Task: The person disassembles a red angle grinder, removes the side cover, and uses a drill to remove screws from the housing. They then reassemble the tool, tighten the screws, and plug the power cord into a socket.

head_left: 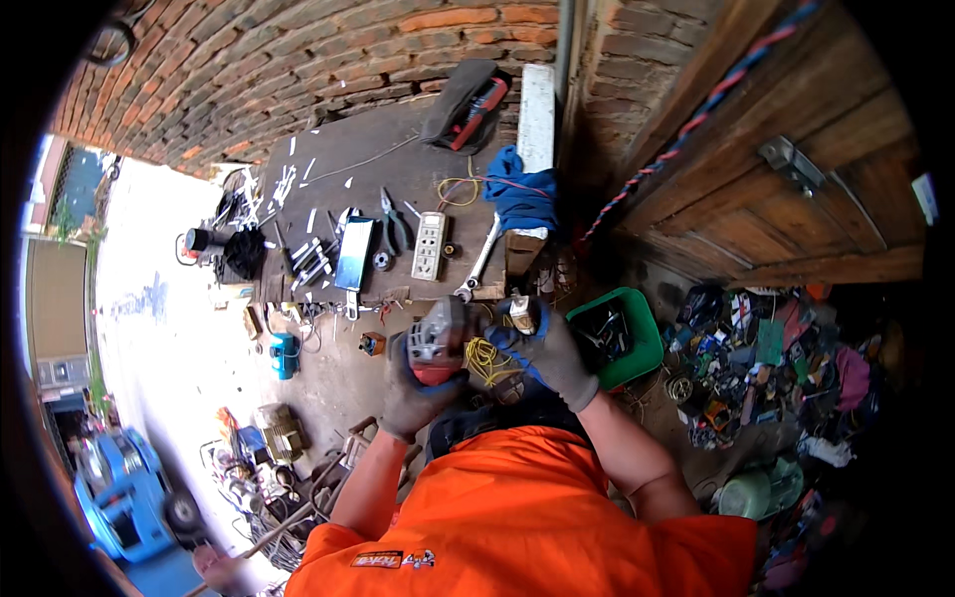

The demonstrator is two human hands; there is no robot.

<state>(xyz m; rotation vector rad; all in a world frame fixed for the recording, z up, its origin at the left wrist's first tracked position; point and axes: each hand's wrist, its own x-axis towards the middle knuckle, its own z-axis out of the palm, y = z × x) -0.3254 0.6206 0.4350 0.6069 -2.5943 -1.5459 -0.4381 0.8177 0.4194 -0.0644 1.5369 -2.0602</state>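
Observation:
My left hand (418,396), in a grey work glove, is closed around a red and dark grey power tool (436,343), held just off the near edge of the workbench (328,164). To its right, my gloved right hand (555,356) has its fingers closed on a small pale blocky piece (521,314); what exactly it is I cannot make out. A combination wrench (480,261) lies on the bench right beyond the power tool. Left of it are a power strip (429,246), pliers (395,221) and a dark glossy flat device (354,255).
A blue cloth (520,194) and a white bar (537,117) are at the bench's right side. By my right hand stands a green bin (637,343) holding dark items. Yellow cord (487,360) hangs below my hands. Scrap (746,358) is heaped before the wooden door (786,179).

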